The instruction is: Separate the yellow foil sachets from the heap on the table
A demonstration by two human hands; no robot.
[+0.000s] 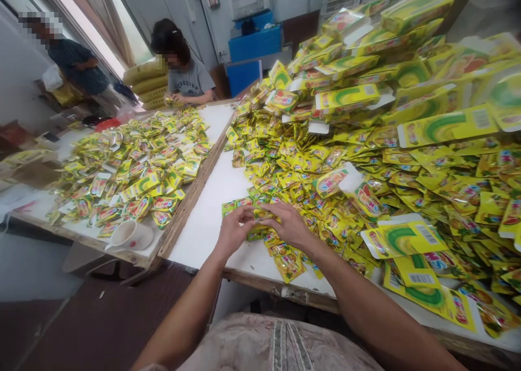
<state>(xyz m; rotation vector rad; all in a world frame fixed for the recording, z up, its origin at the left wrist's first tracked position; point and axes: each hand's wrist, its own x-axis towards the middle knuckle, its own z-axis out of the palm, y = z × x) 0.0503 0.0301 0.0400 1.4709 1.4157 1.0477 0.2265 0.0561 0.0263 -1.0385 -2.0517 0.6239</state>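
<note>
My left hand and my right hand meet over the near edge of a white table. Both pinch a small stack of yellow sachets between their fingers. More loose yellow sachets lie right under and beside my hands. A big heap of the same sachets spreads to the right and back.
Flat yellow-green cartons lie at the right, with more stacked high at the back. A second table at the left carries sachets and a white cup. A seated person works at its far end; another person stands farther left.
</note>
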